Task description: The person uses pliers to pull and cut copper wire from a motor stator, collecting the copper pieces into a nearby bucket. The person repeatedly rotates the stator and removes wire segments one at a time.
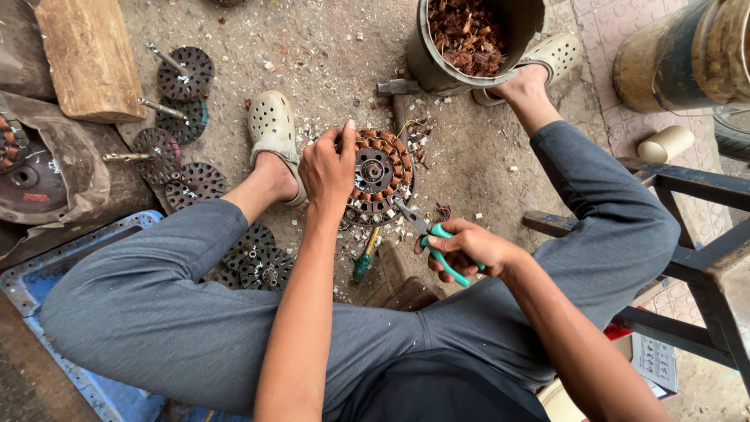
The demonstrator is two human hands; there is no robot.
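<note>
- Two bare hands work over a round stator point(380, 178) that lies on the dusty ground between the person's feet, its copper coils ringed around a metal hub.
- Left hand point(328, 168) grips the stator's left edge, fingers curled over the rim and thumb up at the top.
- Right hand point(466, 248) is closed around the green handles of cutters point(423, 231); the metal tip points up-left and touches the stator's lower right edge.
- Green-handled screwdriver point(365, 258) lies on the ground just below the stator, beside a wooden block point(402, 283).
- Several stripped stators point(184, 137) lie scattered on the left, some with shafts sticking out, near a wood plank point(90, 55).
- Grey bucket point(476, 39) filled with reddish copper scraps stands above the stator, next to the right foot.
- Cardboard tube point(665, 144) lies at the right, near a dark metal stool point(703, 234).
</note>
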